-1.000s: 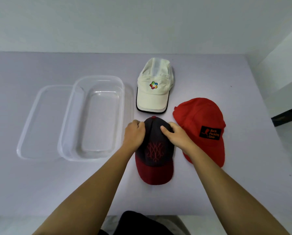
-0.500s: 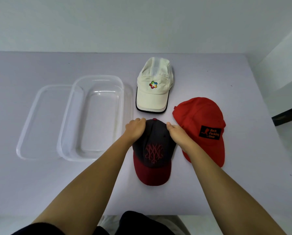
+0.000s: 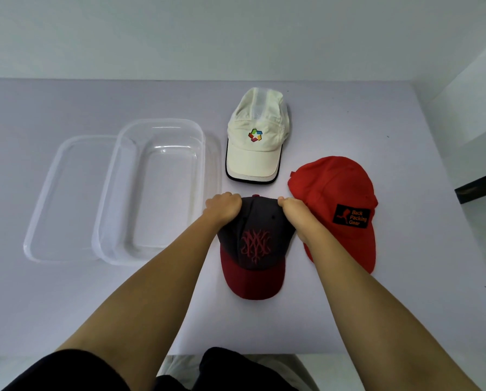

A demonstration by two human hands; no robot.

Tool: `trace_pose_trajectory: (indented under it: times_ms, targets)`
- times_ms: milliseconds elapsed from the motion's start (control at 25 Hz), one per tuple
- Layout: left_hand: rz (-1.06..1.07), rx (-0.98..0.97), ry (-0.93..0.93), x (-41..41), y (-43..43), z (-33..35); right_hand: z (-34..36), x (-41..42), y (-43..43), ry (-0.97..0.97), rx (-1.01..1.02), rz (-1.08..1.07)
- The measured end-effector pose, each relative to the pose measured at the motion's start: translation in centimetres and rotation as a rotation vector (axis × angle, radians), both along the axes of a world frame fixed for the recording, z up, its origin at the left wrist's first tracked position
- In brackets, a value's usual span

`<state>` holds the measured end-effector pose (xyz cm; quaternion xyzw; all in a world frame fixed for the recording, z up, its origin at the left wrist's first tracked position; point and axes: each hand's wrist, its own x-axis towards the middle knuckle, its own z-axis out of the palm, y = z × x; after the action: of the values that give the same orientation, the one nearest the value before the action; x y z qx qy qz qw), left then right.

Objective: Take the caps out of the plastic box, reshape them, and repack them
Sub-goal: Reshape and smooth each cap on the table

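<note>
Lilac table [image 3: 66, 306] under a pale wall: left hand [image 3: 224, 206] and right hand [image 3: 294, 211] both pinch the back crown of the dark cap [image 3: 254, 244], fingers curled shut on the cloth. Soft fabric, stiff brim; best held at the crown's sides. Beyond lie the white cap [image 3: 255, 142], red cap [image 3: 337, 204] and empty box [image 3: 199, 153] beside its lid [image 3: 38, 221].

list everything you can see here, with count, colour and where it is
table: 1, pale lilac, under everything
plastic box: 1, clear, left of the caps, nothing in it
lid: 1, clear, partly under the box's left side
white cap: 1, cream with colourful logo, far centre
red cap: 1, red with black patch, right
dark cap: 1, dark grey crown, maroon brim, near centre
left hand: on the dark cap's crown, left side
right hand: on its crown, right side
</note>
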<state>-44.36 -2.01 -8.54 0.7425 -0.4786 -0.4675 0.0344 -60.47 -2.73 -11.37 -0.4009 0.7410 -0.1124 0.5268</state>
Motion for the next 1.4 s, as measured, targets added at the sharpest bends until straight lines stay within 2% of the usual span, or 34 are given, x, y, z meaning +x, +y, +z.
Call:
trace_pose_trajectory:
  times_ms: [240,400,560,760,920,1120,1400]
  targets:
    - [0.049,-0.056,0.016,0.3,-0.8,0.0,0.1,0.2,-0.7,-0.099,-0.022,0.003]
    - [0.080,-0.025,0.051,0.0,-0.8,-0.2,0.3,0.4,-1.2,-0.024,0.017,-0.074]
    - [0.092,-0.036,0.056,-0.2,-1.1,0.2,0.3,0.2,-0.9,-0.023,-0.129,0.052]
    - [0.126,-0.087,0.057,-0.4,-0.9,0.3,0.3,0.2,-1.2,0.004,-0.140,0.201]
    - [0.134,-0.069,0.050,-0.2,-0.9,-0.2,-0.3,0.1,-1.0,-0.097,-0.084,0.121]
    - [0.082,-0.098,0.028,-0.9,-0.7,0.0,-0.8,0.5,-0.6,0.037,-0.165,0.158]
    - [0.073,-0.154,-0.068,-1.1,-0.2,-0.4,-0.8,0.6,0.7,0.027,-0.244,0.132]
